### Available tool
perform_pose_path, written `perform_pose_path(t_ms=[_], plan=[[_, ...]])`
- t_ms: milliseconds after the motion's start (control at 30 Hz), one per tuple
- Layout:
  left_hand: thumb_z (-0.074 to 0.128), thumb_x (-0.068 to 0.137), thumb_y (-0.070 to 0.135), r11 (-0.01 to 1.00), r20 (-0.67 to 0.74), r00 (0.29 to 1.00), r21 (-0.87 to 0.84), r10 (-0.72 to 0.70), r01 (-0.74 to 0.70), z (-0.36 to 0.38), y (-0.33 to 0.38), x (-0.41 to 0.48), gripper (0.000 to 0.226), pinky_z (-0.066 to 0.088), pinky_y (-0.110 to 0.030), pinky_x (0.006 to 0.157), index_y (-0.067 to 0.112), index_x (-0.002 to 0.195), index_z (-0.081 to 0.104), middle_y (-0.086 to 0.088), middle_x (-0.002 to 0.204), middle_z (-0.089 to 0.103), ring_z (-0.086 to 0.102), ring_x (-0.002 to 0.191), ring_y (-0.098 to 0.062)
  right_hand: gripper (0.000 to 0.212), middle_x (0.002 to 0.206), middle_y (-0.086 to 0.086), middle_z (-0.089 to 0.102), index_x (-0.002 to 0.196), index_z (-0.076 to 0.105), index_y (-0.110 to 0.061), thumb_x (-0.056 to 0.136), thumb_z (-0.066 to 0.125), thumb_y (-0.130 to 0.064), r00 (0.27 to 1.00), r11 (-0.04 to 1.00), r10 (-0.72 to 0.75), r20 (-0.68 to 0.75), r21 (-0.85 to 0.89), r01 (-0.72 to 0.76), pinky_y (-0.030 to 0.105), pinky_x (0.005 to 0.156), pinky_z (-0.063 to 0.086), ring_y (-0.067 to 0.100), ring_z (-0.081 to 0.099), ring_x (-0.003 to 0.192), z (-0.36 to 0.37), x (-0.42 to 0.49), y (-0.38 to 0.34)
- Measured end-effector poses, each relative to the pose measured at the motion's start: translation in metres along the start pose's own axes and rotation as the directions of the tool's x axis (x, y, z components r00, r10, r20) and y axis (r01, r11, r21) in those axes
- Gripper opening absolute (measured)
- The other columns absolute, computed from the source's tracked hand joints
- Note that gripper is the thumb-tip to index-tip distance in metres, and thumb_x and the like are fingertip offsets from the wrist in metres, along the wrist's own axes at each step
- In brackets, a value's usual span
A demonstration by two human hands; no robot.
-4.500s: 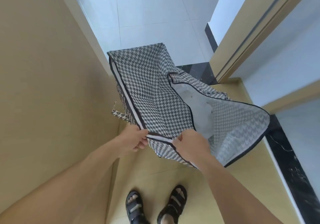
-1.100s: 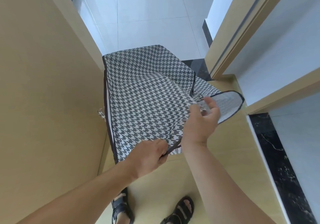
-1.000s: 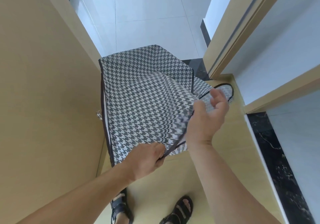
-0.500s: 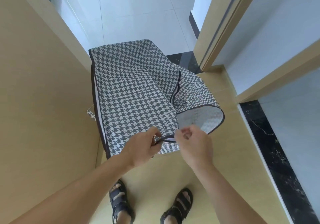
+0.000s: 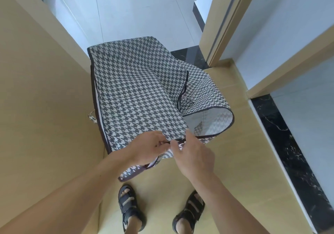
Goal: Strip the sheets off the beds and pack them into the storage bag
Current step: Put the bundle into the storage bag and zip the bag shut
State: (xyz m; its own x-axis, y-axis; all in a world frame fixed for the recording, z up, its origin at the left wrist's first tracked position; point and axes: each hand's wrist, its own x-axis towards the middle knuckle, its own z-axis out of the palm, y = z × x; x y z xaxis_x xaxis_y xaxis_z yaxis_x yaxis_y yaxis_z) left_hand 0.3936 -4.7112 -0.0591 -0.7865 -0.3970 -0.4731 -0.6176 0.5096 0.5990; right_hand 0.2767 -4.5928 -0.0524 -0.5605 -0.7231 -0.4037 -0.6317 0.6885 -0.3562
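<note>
1. My left hand (image 5: pixel 148 148) and right hand (image 5: pixel 191 154) both pinch the bag (image 5: pixel 137 92)'s near dark edge.
2. The bag stands ahead of me on the floor (image 5: pixel 235 161), its right flap open.
3. No sheets in view; I judge packing hasn't begun.

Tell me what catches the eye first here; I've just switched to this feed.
The black-and-white houndstooth storage bag fills the middle. The left hand and right hand pinch its dark-trimmed near edge side by side, and its flap on the right hangs open, showing pale lining. Black sandals stand at the bottom.
</note>
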Motion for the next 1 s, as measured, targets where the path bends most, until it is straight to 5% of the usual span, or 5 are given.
perform_pose_path(t_ms=[233,400,600,833,1000], plan=[[0.046,0.100,0.033,0.996,-0.157,0.984,-0.013,-0.084,0.083,0.017,-0.001,-0.004,0.034,0.045,-0.039,0.070,0.010,0.080,0.062,0.000,0.076,0.057,0.054,0.075,-0.019,0.051,0.081,0.007,0.068,0.072,0.053,-0.018,0.096,0.037,-0.060,0.995,0.996,0.068,0.066,-0.067,-0.064,0.033,0.062,0.040,0.030,0.065,0.080,-0.005,-0.003,0.000],[0.045,0.101,0.029,0.999,-0.123,0.992,0.023,0.039,-0.037,0.018,0.003,-0.003,0.030,0.043,-0.038,0.069,0.012,0.079,0.058,0.000,0.078,0.055,0.052,0.076,-0.019,0.034,0.072,0.010,0.068,0.070,0.060,-0.011,0.097,0.051,-0.029,0.946,0.871,0.089,0.313,0.437,-0.226,0.042,0.070,0.054,0.021,0.063,0.066,-0.003,0.007,0.003],[0.044,0.102,0.032,0.982,-0.185,0.972,0.144,0.146,-0.120,0.017,0.001,-0.010,0.027,0.044,-0.033,0.067,0.016,0.096,0.065,0.002,0.085,0.056,0.057,0.082,-0.019,0.019,0.075,-0.006,0.071,0.087,0.071,-0.026,0.094,0.060,-0.039,0.996,0.952,0.067,0.051,0.296,-0.079,0.034,0.063,0.052,0.018,0.064,0.072,0.002,0.001,0.002],[0.048,0.101,0.028,0.975,-0.185,0.974,0.204,0.127,-0.088,0.008,-0.023,-0.034,0.027,0.039,-0.026,0.062,0.013,0.089,0.067,0.006,0.080,0.054,0.052,0.072,-0.013,0.018,0.077,0.003,0.071,0.087,0.071,-0.021,0.095,0.060,-0.034,0.938,0.967,0.194,-0.286,0.218,-0.134,0.035,0.059,0.052,0.030,0.064,0.069,-0.030,0.026,0.040],[0.050,0.089,0.037,0.933,-0.069,0.997,0.357,-0.026,0.049,-0.001,-0.020,-0.033,0.023,0.045,-0.029,0.060,0.019,0.081,0.061,0.006,0.078,0.057,0.056,0.072,-0.016,0.017,0.078,-0.002,0.059,0.083,0.071,-0.021,0.095,0.064,-0.031,0.913,0.983,0.011,-0.408,0.171,0.064,0.028,0.055,0.038,0.024,0.057,0.066,-0.044,0.038,0.049]])
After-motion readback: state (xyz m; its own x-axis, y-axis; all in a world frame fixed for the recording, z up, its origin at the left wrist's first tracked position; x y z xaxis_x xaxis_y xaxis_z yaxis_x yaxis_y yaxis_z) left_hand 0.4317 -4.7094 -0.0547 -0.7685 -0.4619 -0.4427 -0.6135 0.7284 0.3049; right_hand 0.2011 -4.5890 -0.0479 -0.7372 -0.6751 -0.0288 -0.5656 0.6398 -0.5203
